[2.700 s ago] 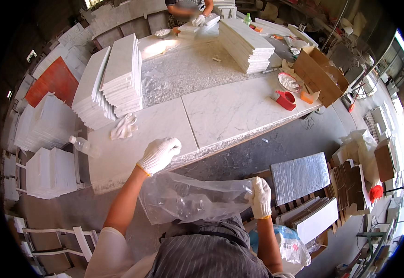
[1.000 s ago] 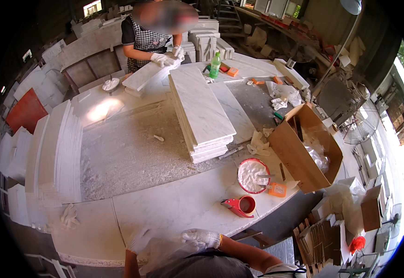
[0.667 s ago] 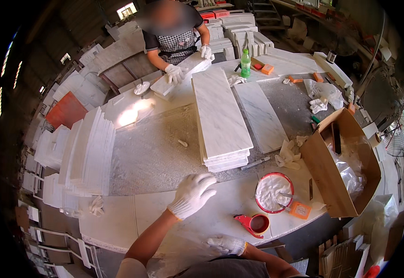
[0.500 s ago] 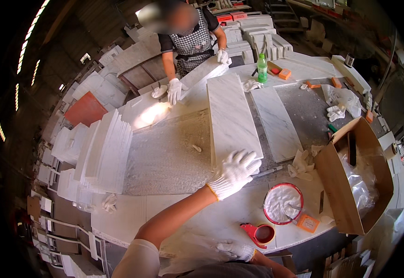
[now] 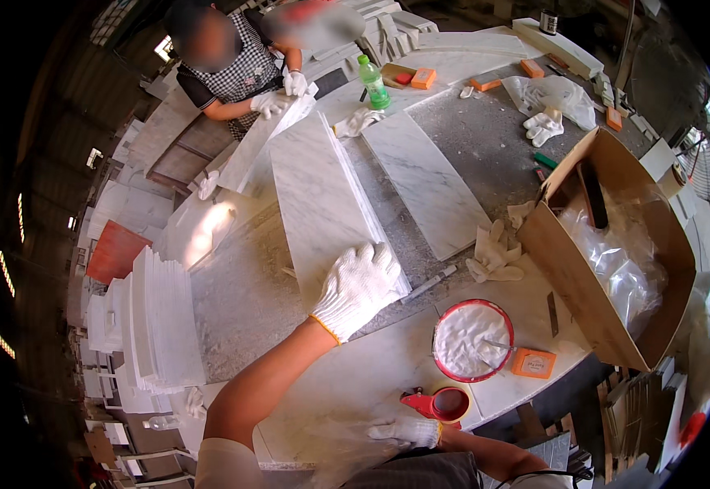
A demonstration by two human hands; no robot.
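My left hand, in a white knitted glove, rests on the near end of a long grey-veined marble slab. Its fingers lie on the slab close to the right long edge, where layered edges show a stack. Near the bottom edge, my gloved right hand has its fingers stretched out to the left over clear plastic film. A red tape dispenser sits just beside the right hand. Beyond it stands a red-rimmed tub of white paste with a tool in it. Another marble slab lies apart, to the right of the stack.
Across the table a co-worker has both gloved hands on a narrow slab. An open carton with plastic stands at right, beside loose gloves. A green bottle stands at the back; stacked slabs stand left.
The view has swung to the right. My left hand's fingers, spread before, lie closer together. The co-worker's lower hand has moved up to the narrow slab. My right hand stays by the film.
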